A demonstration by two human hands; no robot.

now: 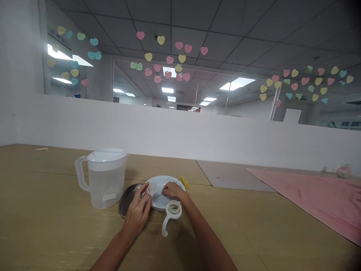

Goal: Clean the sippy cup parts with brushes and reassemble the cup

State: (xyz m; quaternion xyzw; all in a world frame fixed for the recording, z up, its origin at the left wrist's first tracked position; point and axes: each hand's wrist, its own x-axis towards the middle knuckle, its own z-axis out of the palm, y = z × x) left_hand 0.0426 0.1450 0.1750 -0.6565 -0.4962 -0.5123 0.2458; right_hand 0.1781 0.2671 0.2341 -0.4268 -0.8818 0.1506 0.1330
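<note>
Between the fingertips of my left hand [137,213] is a small translucent round cap [151,189], held over the left side of a white plate [161,204]. My right hand [173,190] is over the right part of the same plate, fingers curled down and closed; anything inside them is hidden. Below the plate stands a clear bottle [173,208] with a white collar and a hooked white handle, its round mouth uncovered. A dark round tray [126,200] lies partly under my left hand, with a small clear piece near its upper edge.
A translucent lidded pitcher [106,180] with clear liquid stands left of the tray. Something yellow [184,182] lies behind the plate's right edge. A pink cloth [316,195] covers the table's right side, near a small pinkish jar [344,171]. A white wall [169,131] bounds the back.
</note>
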